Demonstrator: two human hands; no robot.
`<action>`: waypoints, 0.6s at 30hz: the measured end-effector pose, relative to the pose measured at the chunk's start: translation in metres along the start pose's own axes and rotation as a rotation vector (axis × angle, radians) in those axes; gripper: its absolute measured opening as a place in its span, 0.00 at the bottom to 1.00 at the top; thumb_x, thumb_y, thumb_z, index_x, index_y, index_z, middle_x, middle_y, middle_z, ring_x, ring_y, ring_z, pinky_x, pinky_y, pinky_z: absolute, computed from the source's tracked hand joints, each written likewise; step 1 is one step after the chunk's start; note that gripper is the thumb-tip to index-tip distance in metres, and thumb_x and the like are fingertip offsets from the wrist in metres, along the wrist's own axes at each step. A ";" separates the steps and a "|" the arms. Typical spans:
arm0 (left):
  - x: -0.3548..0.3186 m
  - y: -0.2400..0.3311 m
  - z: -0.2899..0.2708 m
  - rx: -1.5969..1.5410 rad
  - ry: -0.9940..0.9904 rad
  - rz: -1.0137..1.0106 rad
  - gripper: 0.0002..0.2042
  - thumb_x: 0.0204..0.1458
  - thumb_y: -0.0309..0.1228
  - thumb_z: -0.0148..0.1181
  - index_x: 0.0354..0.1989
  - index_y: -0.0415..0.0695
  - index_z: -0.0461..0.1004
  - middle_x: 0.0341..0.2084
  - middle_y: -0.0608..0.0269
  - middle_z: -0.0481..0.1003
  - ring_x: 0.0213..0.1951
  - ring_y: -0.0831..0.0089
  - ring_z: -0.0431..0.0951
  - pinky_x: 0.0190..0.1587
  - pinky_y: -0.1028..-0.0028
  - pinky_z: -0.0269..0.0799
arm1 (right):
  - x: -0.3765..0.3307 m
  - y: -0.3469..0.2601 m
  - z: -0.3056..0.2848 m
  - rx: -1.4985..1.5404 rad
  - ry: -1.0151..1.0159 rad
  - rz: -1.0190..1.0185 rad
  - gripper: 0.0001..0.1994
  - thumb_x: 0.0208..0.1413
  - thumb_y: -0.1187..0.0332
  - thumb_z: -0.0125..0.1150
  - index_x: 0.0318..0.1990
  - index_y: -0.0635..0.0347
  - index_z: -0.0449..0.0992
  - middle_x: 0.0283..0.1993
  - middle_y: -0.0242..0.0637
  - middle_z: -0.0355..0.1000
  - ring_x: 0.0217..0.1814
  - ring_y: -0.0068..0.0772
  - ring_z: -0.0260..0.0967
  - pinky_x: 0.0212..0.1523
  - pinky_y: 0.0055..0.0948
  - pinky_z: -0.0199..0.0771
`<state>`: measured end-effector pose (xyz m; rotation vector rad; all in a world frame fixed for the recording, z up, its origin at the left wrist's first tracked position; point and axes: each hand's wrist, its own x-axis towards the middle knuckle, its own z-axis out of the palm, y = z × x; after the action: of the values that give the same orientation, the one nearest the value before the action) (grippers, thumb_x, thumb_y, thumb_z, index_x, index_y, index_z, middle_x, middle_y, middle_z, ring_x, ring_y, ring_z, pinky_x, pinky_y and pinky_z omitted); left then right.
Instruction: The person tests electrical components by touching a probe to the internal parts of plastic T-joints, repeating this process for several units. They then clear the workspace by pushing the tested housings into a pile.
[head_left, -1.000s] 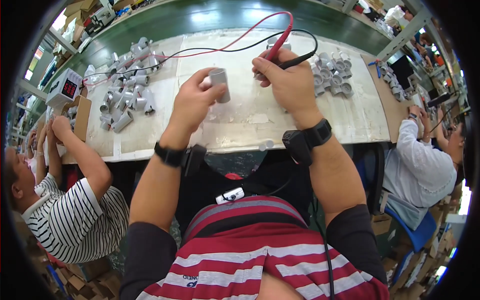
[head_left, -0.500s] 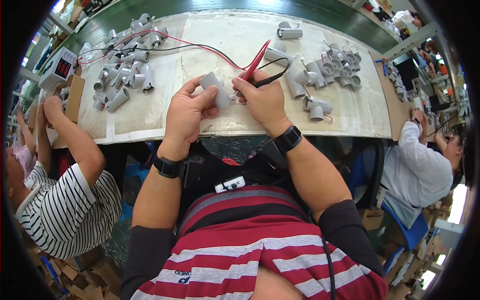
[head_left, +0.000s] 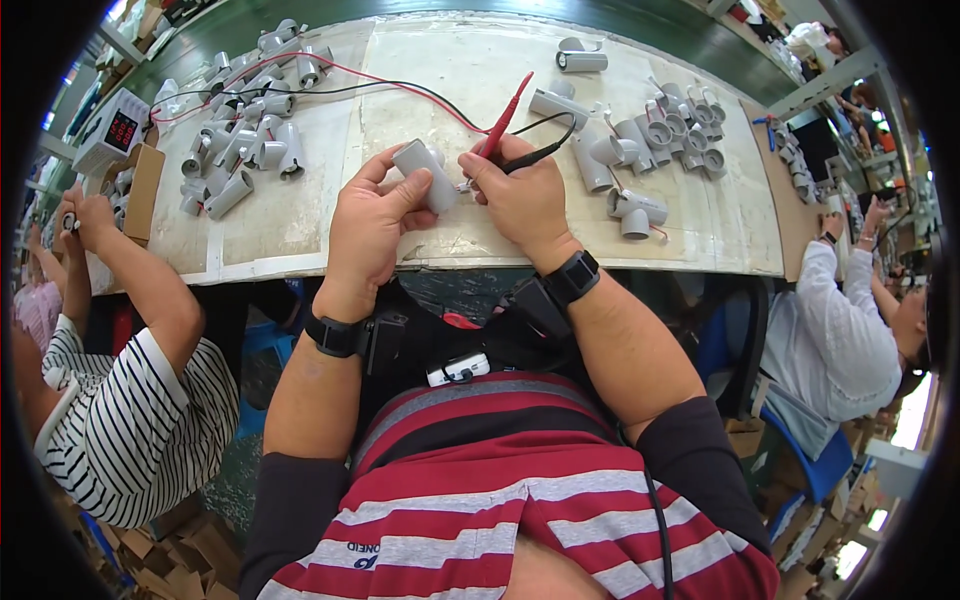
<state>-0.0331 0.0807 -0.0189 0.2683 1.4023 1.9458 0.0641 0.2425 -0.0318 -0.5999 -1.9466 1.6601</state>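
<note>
My left hand (head_left: 375, 215) is closed round a grey tubular plastic housing (head_left: 427, 178), its thumb lying across the side. Close beside it, my right hand (head_left: 525, 195) grips a red test probe (head_left: 508, 115) and a black test probe (head_left: 540, 153) together. Their tips meet at the housing's right side near small wire ends, and my fingers partly hide the contact. A red lead (head_left: 370, 75) and a black lead (head_left: 340, 90) run from the probes toward a white meter box (head_left: 112, 132) with a lit red display at the far left.
Several grey housings (head_left: 240, 150) are heaped on the left of the table (head_left: 310, 225), and more grey housings (head_left: 655, 135) with short wires lie on the right. A cardboard box (head_left: 147, 195) stands by the meter. One person in stripes (head_left: 140, 420) sits left, another in white (head_left: 835, 325) right.
Both hands stay together with the housing and probes, shifting only slightly left. The red probe tilts a little differently. The neighbours at both sides have moved their hands.
</note>
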 end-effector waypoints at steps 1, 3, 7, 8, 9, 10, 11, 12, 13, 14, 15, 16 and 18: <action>0.000 -0.001 0.000 0.001 0.001 0.014 0.24 0.62 0.27 0.68 0.65 0.39 0.71 0.41 0.53 0.84 0.39 0.69 0.86 0.35 0.74 0.83 | 0.000 0.000 0.000 -0.007 0.003 -0.002 0.06 0.62 0.70 0.70 0.39 0.62 0.80 0.29 0.29 0.78 0.25 0.17 0.70 0.26 0.21 0.69; -0.001 -0.002 0.001 0.003 0.003 0.045 0.23 0.62 0.27 0.68 0.65 0.39 0.71 0.41 0.52 0.84 0.39 0.69 0.85 0.36 0.74 0.83 | 0.001 0.000 -0.001 -0.015 -0.001 -0.002 0.06 0.62 0.70 0.70 0.39 0.62 0.80 0.29 0.29 0.78 0.25 0.17 0.70 0.26 0.21 0.69; 0.000 -0.001 -0.003 0.046 -0.033 0.033 0.24 0.64 0.27 0.66 0.67 0.39 0.69 0.48 0.52 0.82 0.44 0.65 0.86 0.38 0.72 0.86 | 0.002 -0.002 0.000 -0.037 -0.005 -0.003 0.06 0.62 0.69 0.70 0.38 0.62 0.80 0.29 0.29 0.77 0.25 0.17 0.70 0.25 0.21 0.69; 0.000 -0.001 -0.003 0.045 -0.034 0.033 0.24 0.64 0.27 0.66 0.67 0.39 0.69 0.48 0.52 0.82 0.44 0.65 0.86 0.38 0.72 0.86 | 0.002 -0.002 0.000 -0.042 -0.006 -0.002 0.06 0.62 0.69 0.70 0.38 0.62 0.80 0.28 0.29 0.77 0.25 0.17 0.70 0.25 0.21 0.69; 0.001 -0.002 -0.004 0.049 -0.032 0.033 0.24 0.63 0.27 0.66 0.67 0.39 0.69 0.48 0.52 0.82 0.44 0.65 0.86 0.39 0.72 0.86 | 0.002 -0.002 0.001 -0.046 -0.007 -0.004 0.06 0.62 0.69 0.70 0.38 0.62 0.80 0.28 0.29 0.77 0.25 0.17 0.70 0.25 0.21 0.69; 0.001 -0.002 -0.004 0.052 -0.030 0.033 0.24 0.63 0.27 0.66 0.67 0.39 0.69 0.48 0.52 0.82 0.44 0.64 0.86 0.39 0.72 0.86 | 0.002 -0.002 0.001 -0.048 -0.006 -0.008 0.06 0.62 0.69 0.70 0.38 0.62 0.80 0.28 0.29 0.77 0.25 0.17 0.70 0.25 0.21 0.69; 0.001 -0.002 -0.005 0.054 -0.025 0.030 0.25 0.63 0.27 0.66 0.67 0.39 0.69 0.48 0.51 0.82 0.44 0.64 0.86 0.39 0.71 0.86 | 0.002 -0.002 0.001 -0.054 -0.003 -0.005 0.06 0.62 0.69 0.70 0.38 0.62 0.80 0.28 0.29 0.77 0.25 0.17 0.70 0.25 0.21 0.69; 0.001 -0.002 -0.005 0.053 -0.026 0.035 0.25 0.63 0.27 0.66 0.67 0.39 0.69 0.48 0.51 0.82 0.44 0.64 0.86 0.39 0.71 0.86 | 0.002 -0.002 0.002 -0.060 -0.001 -0.003 0.07 0.62 0.69 0.70 0.38 0.62 0.80 0.28 0.29 0.77 0.25 0.17 0.70 0.25 0.21 0.69; 0.002 -0.003 -0.005 0.060 -0.032 0.041 0.25 0.63 0.27 0.66 0.68 0.39 0.69 0.48 0.51 0.82 0.44 0.64 0.86 0.40 0.71 0.86 | 0.003 -0.001 0.002 -0.065 0.001 -0.001 0.07 0.62 0.69 0.70 0.38 0.62 0.80 0.28 0.29 0.77 0.24 0.17 0.70 0.25 0.21 0.69; 0.002 -0.003 -0.005 0.067 -0.037 0.047 0.25 0.63 0.27 0.66 0.68 0.39 0.69 0.48 0.51 0.82 0.44 0.64 0.86 0.40 0.71 0.85 | 0.003 -0.001 0.002 -0.065 -0.001 -0.003 0.07 0.62 0.69 0.70 0.38 0.62 0.80 0.28 0.29 0.77 0.24 0.17 0.70 0.25 0.21 0.69; 0.001 -0.004 -0.006 0.075 -0.043 0.054 0.25 0.63 0.27 0.67 0.68 0.39 0.68 0.48 0.51 0.82 0.44 0.64 0.86 0.40 0.71 0.85 | 0.003 0.000 0.003 -0.057 -0.002 -0.011 0.07 0.62 0.69 0.69 0.38 0.62 0.80 0.28 0.28 0.77 0.24 0.17 0.70 0.25 0.21 0.69; 0.001 -0.004 -0.005 0.074 -0.042 0.058 0.25 0.63 0.27 0.67 0.68 0.39 0.68 0.48 0.51 0.82 0.44 0.64 0.86 0.40 0.71 0.85 | 0.003 0.000 0.003 -0.049 -0.003 -0.018 0.07 0.62 0.69 0.69 0.38 0.62 0.80 0.28 0.28 0.77 0.24 0.17 0.69 0.25 0.21 0.69; 0.001 -0.005 -0.005 0.081 -0.035 0.063 0.25 0.62 0.27 0.67 0.68 0.39 0.68 0.47 0.51 0.82 0.45 0.63 0.86 0.40 0.70 0.85 | 0.003 0.000 0.002 -0.040 -0.005 -0.027 0.07 0.62 0.69 0.69 0.38 0.62 0.80 0.28 0.28 0.77 0.24 0.17 0.69 0.25 0.21 0.69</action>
<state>-0.0343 0.0781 -0.0254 0.3871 1.4679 1.9284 0.0605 0.2424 -0.0323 -0.5830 -1.9870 1.6115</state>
